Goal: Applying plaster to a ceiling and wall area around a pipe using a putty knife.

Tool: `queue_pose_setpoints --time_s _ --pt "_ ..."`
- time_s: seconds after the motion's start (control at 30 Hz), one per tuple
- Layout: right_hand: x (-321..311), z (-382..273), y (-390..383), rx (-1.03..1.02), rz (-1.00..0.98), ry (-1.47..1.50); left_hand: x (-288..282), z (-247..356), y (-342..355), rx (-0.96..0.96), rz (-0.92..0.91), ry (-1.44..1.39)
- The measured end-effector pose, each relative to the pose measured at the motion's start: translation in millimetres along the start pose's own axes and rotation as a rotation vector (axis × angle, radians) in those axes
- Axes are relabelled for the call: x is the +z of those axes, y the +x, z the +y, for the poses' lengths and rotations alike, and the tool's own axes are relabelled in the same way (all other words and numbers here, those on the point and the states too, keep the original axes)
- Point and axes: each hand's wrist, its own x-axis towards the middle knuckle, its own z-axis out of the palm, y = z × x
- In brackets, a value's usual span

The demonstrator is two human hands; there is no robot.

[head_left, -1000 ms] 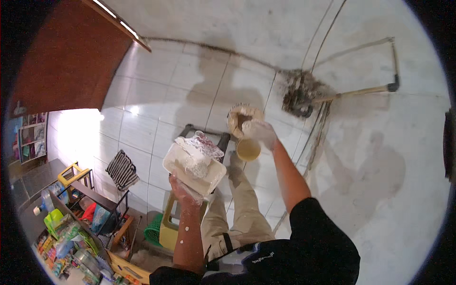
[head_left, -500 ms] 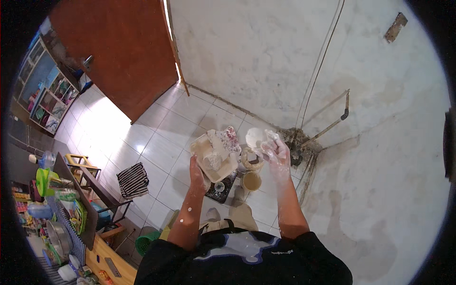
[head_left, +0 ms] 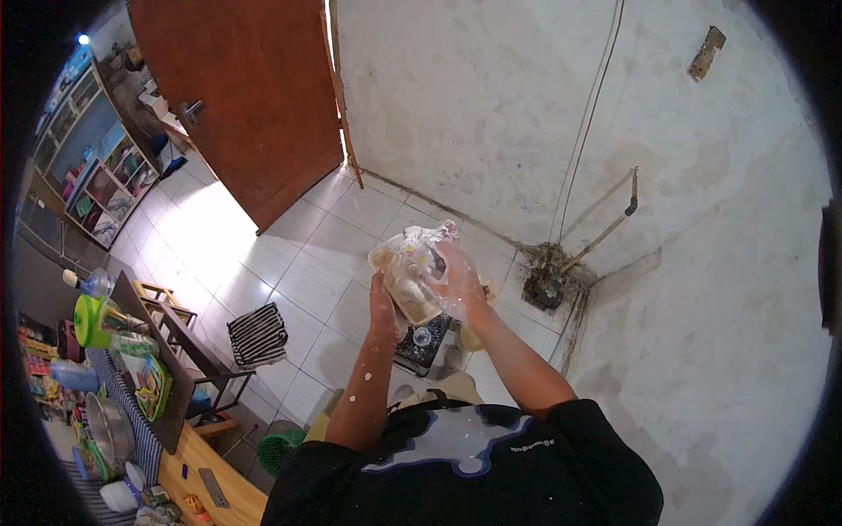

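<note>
My left hand (head_left: 382, 301) grips the side of a cream plastic tub (head_left: 419, 311), held up in front of me. Over the tub and its far edge lies a crumpled cloth (head_left: 425, 237), smeared with white and showing some coloured pattern. White paste or powder coats my right hand (head_left: 454, 276), whose fingers close on the cloth at the tub's right side. The cloth and fingers hide most of the tub's contents. White specks dot my left forearm.
Below the tub, a clear cup (head_left: 423, 336) stands on a dark speckled slab (head_left: 419, 355). A striped mat (head_left: 258, 335) lies left on the tiles. A cluttered table (head_left: 206, 469) stands lower left, a brown door (head_left: 232, 96) behind. Pipework (head_left: 605, 230) juts from the right wall.
My right hand has come left, from beside the tub onto the cloth. The cloth has spread over more of the tub. My right forearm now covers most of the pale bucket below.
</note>
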Motion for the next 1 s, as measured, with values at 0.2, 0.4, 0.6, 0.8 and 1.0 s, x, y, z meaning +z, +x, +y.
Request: queue_pose_setpoints --time_s 0.2,0.4,0.6,0.8,1.0 --pt "-4.3 -10.8 -5.4 0.379 -0.070 0.462 -14.9 0.2 -7.6 0.036 -0.018 -0.015" --pt "-35.7 -30.7 -2.2 0.644 -0.101 0.817 -16.5 3.0 -9.6 0.120 0.108 -0.075" --pt "-41.4 6.6 -18.6 0.650 -0.054 1.161 -42.7 2.3 -1.1 0.237 0.176 -0.116" --pt "1.2 58.0 -41.1 0.777 0.013 1.349 -92.6 6.7 -8.7 0.250 0.284 -0.129" --pt "45.2 90.8 -59.8 0.876 0.024 1.624 -110.3 -6.9 -13.4 0.245 0.361 -0.171"
